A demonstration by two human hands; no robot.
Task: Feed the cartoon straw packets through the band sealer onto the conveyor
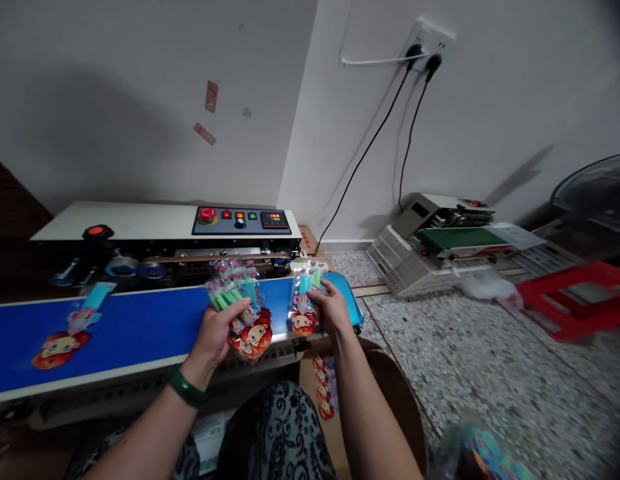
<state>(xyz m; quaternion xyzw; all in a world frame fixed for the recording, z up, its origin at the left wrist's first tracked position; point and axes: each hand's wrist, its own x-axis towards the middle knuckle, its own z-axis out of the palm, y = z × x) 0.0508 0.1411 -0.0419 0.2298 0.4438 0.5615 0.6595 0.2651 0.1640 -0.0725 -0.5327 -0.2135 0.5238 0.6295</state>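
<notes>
Over the middle of the blue conveyor belt (175, 320), my left hand (217, 337) is closed on a fanned bunch of clear plastic packets (245, 313). Green and blue sticks and red-haired cartoon heads show through them. Farther right, my right hand (333, 303) pinches a single packet (303, 303) by its right side, above the belt's right end. It holds blue and green sticks and one cartoon head. Another packet (73, 327) lies flat on the belt at the left, apart from both hands. The band sealing machine (165, 223) stands behind the belt.
A cardboard box (390, 380) with several packets stands below the belt's right end. On the floor at right are a white plastic crate (395, 263), a second machine with a green belt (465, 239) and a red plastic frame (575, 300). Black cords (363, 160) run down the wall.
</notes>
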